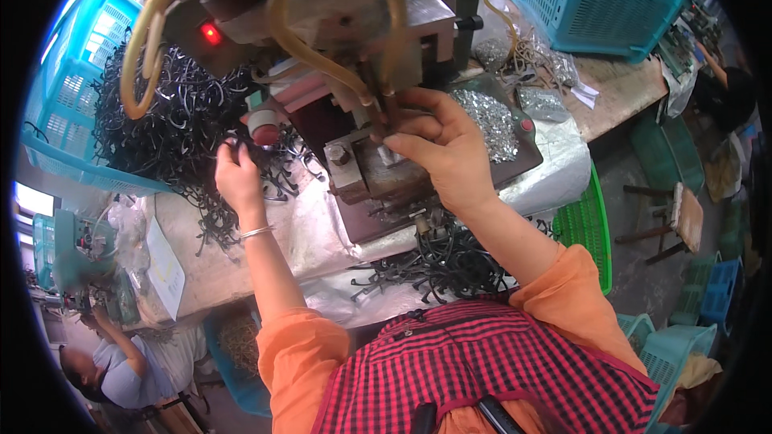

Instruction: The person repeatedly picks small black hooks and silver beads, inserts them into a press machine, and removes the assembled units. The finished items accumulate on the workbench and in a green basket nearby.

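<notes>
Black pieces [149,128] look glossy plastic, small bits [489,124] shiny metal, and the checked apron [482,354] matt cloth.

Whatever my left hand [240,181] touches is too small to tell; my right hand [442,141] hides part of the machine [342,32]. Near the right edge of the worktop [623,90], the blue basket [607,8] is cut off above.

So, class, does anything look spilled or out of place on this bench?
Yes, perhaps: black curved parts lie strewn on the bench near the left hand, outside the blue basket, looking spilled rather than contained.
</notes>
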Tool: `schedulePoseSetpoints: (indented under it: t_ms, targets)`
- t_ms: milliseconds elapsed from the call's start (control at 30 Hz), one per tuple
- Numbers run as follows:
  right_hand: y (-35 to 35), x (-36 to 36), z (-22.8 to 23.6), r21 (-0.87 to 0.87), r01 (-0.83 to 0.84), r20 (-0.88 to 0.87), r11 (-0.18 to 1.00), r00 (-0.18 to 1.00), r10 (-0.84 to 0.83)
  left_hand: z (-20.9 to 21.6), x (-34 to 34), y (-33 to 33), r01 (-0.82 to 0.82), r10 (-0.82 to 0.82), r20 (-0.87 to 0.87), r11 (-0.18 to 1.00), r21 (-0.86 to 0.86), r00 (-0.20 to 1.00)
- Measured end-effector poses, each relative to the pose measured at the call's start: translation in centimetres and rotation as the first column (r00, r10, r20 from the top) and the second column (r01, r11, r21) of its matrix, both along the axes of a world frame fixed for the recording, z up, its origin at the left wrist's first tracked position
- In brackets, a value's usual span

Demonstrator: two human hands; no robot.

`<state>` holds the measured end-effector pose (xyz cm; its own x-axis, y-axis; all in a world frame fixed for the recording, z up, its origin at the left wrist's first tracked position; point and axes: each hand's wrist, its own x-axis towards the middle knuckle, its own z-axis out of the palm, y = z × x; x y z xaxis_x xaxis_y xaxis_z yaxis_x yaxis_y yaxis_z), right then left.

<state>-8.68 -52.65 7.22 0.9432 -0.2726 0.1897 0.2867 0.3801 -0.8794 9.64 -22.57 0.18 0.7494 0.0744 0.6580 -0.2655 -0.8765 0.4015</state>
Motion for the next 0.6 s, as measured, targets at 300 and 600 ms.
schedulePoseSetpoints:
  t_ms: [300,600]
  targets:
    - [-4.2,-2.9,1.1,-0.674,0.164,0.106,0.72,0.986,-0.125,9.4,-17.3,-7.9,0.378,-0.868,0.009,0.207,-0.902,0.497]
    - [-11.3,-2.3,-8.3,-0.914,0.406,0.352,-0.003,0.788,-0.505,11.5,-19.0,-15.4,-0.451,-0.992,-0.115,0.123,-0.884,-0.046]
